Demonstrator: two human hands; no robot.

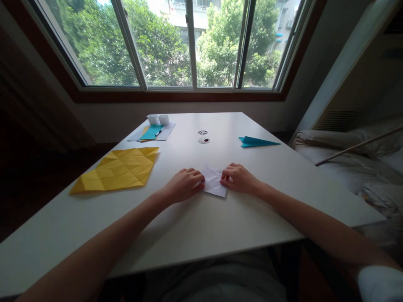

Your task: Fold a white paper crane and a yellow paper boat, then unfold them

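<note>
A small folded sheet of white paper (214, 181) with crease lines lies on the white table (201, 235) in front of me. My left hand (186, 184) pinches its left edge between thumb and fingers. On the opposite side, my right hand (238, 179) has its fingers curled and closed on the paper's right edge. Both wrists stay low, close to the tabletop. The fingertips cover parts of the paper's two side edges.
Left lies a creased yellow sheet (121, 170). Behind it are a blue sheet (152, 132), a pen (160, 130) and white containers (158, 119) on paper. Two round flat pieces (204, 140) lie mid-table. A folded blue paper (256, 141) rests right, near the table edge.
</note>
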